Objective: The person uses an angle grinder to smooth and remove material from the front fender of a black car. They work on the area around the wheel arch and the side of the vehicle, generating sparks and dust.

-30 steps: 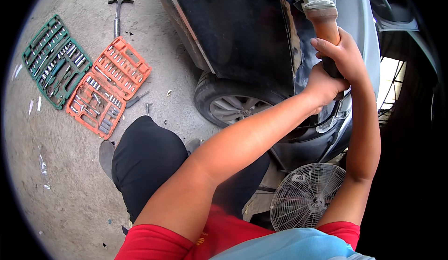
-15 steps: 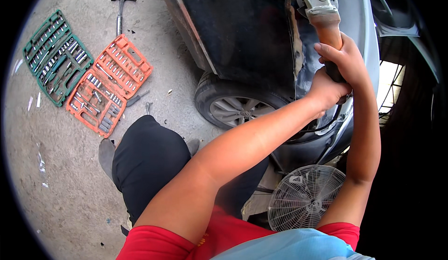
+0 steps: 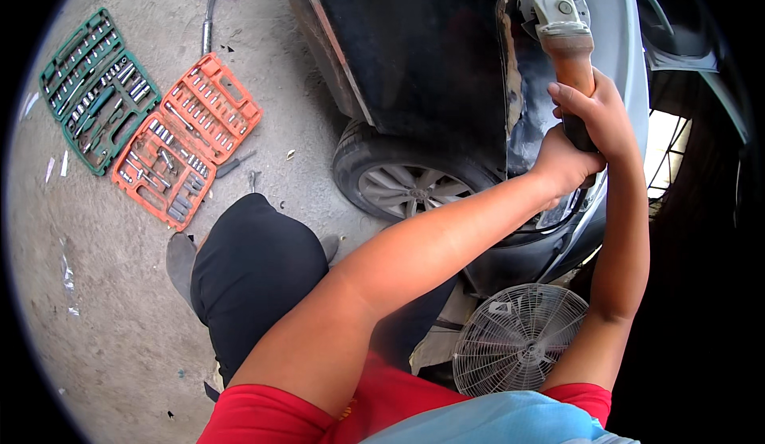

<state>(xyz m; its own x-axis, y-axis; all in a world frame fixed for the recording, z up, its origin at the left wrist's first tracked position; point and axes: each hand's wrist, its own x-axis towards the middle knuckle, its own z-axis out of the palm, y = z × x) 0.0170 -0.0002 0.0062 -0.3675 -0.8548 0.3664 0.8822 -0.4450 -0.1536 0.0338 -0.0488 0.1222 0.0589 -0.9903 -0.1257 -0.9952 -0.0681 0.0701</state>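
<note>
One angle grinder [image 3: 572, 55] points toward the far side, its long axis running near to far, its pale head [image 3: 558, 12] tipped slightly left beside the ragged edge [image 3: 512, 86] of the dark car [image 3: 398, 54]; from here I can't tell whether the disc [image 3: 527, 4] touches. The right hand [image 3: 604, 113] sits closer to that head, fingers curled round the tool, while the left hand [image 3: 562, 159] wraps firmly about the grip's [image 3: 577, 132] near end.
</note>
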